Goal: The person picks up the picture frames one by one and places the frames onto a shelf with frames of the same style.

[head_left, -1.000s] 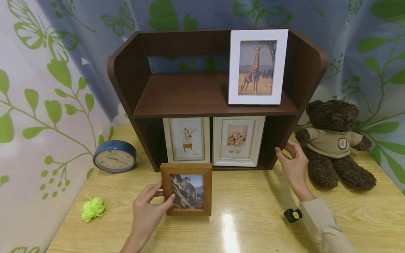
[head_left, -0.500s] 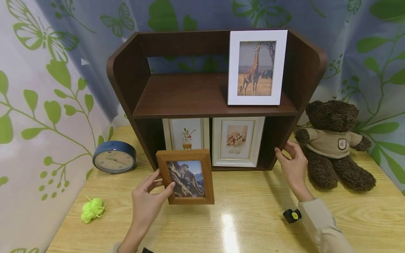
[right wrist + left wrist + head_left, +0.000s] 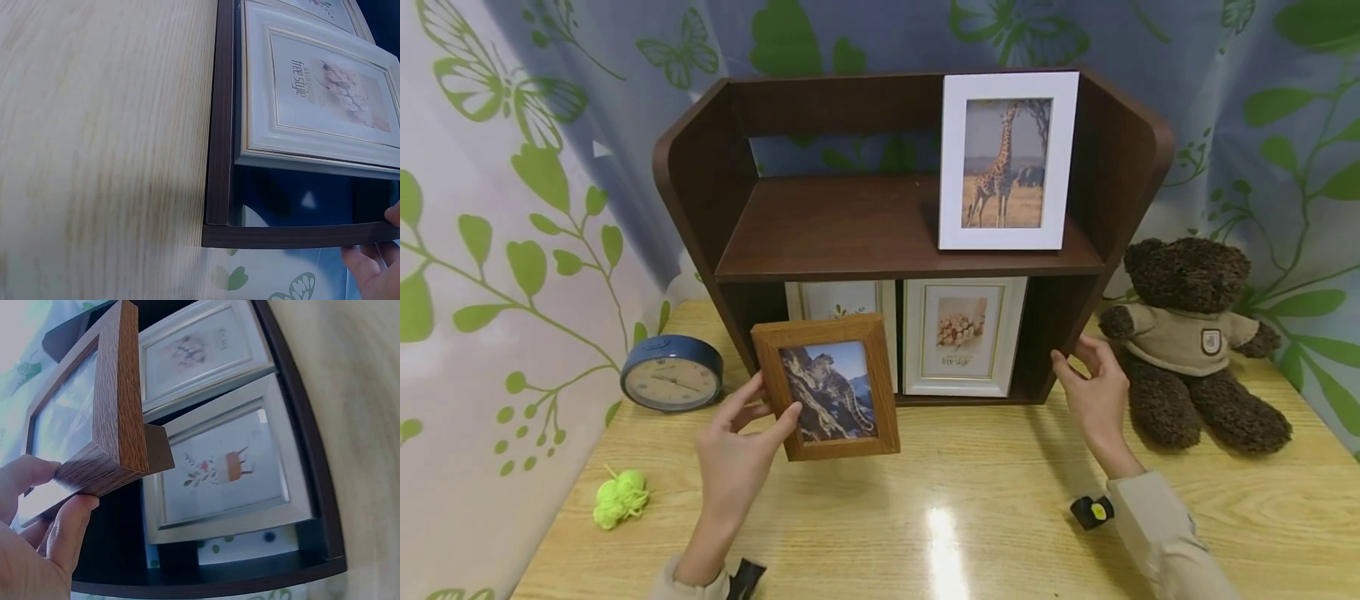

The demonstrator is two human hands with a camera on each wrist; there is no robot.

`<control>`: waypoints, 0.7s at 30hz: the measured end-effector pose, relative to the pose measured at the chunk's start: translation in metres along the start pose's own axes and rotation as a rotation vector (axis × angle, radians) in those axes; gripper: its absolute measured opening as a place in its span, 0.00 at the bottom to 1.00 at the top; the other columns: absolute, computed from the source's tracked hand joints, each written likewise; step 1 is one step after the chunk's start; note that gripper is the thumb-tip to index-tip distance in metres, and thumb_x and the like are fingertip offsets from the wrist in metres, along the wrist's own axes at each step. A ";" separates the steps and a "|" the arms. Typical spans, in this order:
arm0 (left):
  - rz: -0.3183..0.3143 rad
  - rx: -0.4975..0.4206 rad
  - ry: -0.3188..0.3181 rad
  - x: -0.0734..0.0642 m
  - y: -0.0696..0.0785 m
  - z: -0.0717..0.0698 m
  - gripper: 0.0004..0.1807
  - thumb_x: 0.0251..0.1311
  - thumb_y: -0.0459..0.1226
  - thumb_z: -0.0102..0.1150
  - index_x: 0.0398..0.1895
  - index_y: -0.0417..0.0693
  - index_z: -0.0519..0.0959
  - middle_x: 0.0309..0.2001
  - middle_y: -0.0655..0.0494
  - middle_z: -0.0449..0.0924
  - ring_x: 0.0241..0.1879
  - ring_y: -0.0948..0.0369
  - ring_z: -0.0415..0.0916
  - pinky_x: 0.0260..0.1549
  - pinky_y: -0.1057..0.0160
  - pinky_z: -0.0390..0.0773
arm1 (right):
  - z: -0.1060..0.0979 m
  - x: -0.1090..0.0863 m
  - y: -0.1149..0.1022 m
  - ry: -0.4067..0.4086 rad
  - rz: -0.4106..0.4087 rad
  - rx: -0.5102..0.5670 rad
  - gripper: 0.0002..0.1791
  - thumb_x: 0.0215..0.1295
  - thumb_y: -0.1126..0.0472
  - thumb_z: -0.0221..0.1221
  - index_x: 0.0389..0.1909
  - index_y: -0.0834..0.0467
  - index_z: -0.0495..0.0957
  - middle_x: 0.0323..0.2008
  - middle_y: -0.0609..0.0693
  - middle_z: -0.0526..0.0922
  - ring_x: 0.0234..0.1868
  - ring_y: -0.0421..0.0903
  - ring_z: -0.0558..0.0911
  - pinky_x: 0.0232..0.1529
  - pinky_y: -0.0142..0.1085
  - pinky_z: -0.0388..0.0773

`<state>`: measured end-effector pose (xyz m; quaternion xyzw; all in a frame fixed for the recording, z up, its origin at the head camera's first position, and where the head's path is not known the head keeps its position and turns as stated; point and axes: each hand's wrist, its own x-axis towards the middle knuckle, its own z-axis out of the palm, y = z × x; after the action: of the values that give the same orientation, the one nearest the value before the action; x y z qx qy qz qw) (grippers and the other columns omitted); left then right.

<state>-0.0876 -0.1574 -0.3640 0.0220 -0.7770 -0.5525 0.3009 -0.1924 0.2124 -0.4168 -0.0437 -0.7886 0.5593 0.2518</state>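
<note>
- Left hand [image 3: 730,462]: clamped on the left border of the wooden frame [image 3: 827,392], thumb in front, fingers behind. Hazard: the frame could twist or drop; probable cause, a grip on 1 side only.
- Wooden frame: held tilted above the table [image 3: 1000,500], before the left lower front corner of the shelf [image 3: 842,221]. Hazard: a corner could strike the shelf's front edge if advanced at this angle.
- Brown support piece [image 3: 159,449]: juts from the wooden frame's back. Hazard: it could scrape the cream frame [image 3: 225,469] behind; cause, insufficient clearance.
- Right hand [image 3: 1097,392]: pinches the shelf's right panel near its lower front edge. Hazard: the shelf could shift under a bump if this hold slackens.
- White-gold frame [image 3: 965,333]: upright at the lower front edge, right of centre. Hazard: a sideways swing could knock it.
- Giraffe frame [image 3: 1007,162]: upright near the upper board's right front corner. Hazard: a jolt to the shelf could topple it forward.
</note>
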 end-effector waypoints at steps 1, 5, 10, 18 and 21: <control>0.011 0.002 0.007 0.001 0.001 -0.001 0.29 0.44 0.25 0.72 0.54 0.34 0.78 0.44 0.38 0.82 0.33 0.78 0.76 0.24 0.78 0.79 | 0.000 0.000 0.000 0.000 0.000 0.000 0.19 0.62 0.63 0.62 0.53 0.63 0.75 0.38 0.26 0.75 0.42 0.23 0.76 0.40 0.14 0.74; 0.065 0.007 0.026 0.007 0.004 -0.003 0.28 0.43 0.24 0.72 0.53 0.33 0.78 0.45 0.38 0.81 0.33 0.78 0.76 0.24 0.78 0.78 | 0.000 -0.001 -0.001 -0.001 -0.002 0.000 0.19 0.61 0.63 0.63 0.53 0.63 0.75 0.38 0.26 0.76 0.42 0.23 0.76 0.40 0.15 0.74; 0.133 0.012 0.046 0.016 0.010 -0.004 0.28 0.41 0.24 0.73 0.52 0.34 0.79 0.43 0.40 0.82 0.33 0.77 0.76 0.26 0.79 0.79 | -0.001 -0.001 -0.001 0.001 0.002 -0.031 0.19 0.62 0.62 0.63 0.53 0.62 0.75 0.39 0.30 0.76 0.42 0.22 0.75 0.40 0.14 0.73; 0.174 0.002 0.041 0.031 0.026 -0.005 0.29 0.42 0.25 0.73 0.53 0.35 0.79 0.41 0.39 0.82 0.31 0.76 0.77 0.28 0.80 0.78 | -0.001 0.000 0.001 0.013 -0.007 -0.035 0.19 0.61 0.62 0.63 0.52 0.61 0.76 0.38 0.28 0.75 0.41 0.22 0.75 0.38 0.14 0.73; 0.176 -0.024 0.030 0.036 0.032 -0.006 0.29 0.42 0.24 0.72 0.53 0.36 0.78 0.42 0.39 0.82 0.30 0.75 0.77 0.29 0.79 0.79 | 0.000 0.000 0.001 0.015 -0.010 -0.038 0.19 0.61 0.61 0.63 0.52 0.61 0.76 0.38 0.28 0.76 0.41 0.21 0.75 0.37 0.14 0.73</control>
<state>-0.1043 -0.1637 -0.3191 -0.0418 -0.7645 -0.5328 0.3604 -0.1927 0.2131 -0.4172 -0.0489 -0.7972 0.5428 0.2597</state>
